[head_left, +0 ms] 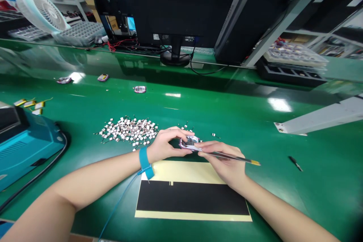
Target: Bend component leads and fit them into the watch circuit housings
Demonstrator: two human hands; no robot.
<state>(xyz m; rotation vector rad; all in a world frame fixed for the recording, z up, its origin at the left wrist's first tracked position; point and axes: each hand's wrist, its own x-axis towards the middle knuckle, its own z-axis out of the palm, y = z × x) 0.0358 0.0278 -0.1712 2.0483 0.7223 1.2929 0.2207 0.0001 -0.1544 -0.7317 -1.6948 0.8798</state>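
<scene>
Near the middle of the green table, my left hand (pixel 167 143) is closed around the left side of a small device casing (pixel 189 142) with a purplish rim and dark inner parts. A teal wrist strap (pixel 145 162) with a blue cord is on that wrist. My right hand (pixel 225 159) pinches slim metal tweezers (pixel 231 156), whose yellow-marked end points right; their tips meet the casing's right side. Below both hands lies a cream sheet (pixel 181 170) with a wide black strip. A pile of small white parts (pixel 129 130) is spread left of my left hand.
A teal machine (pixel 31 143) with a thick cable stands at left, near yellow battery packs (pixel 29 103). Several casings (pixel 140 89) lie farther back. A monitor stand (pixel 176 55) is behind. At right are a metal bracket (pixel 320 117) and a black pen-like object (pixel 295 163).
</scene>
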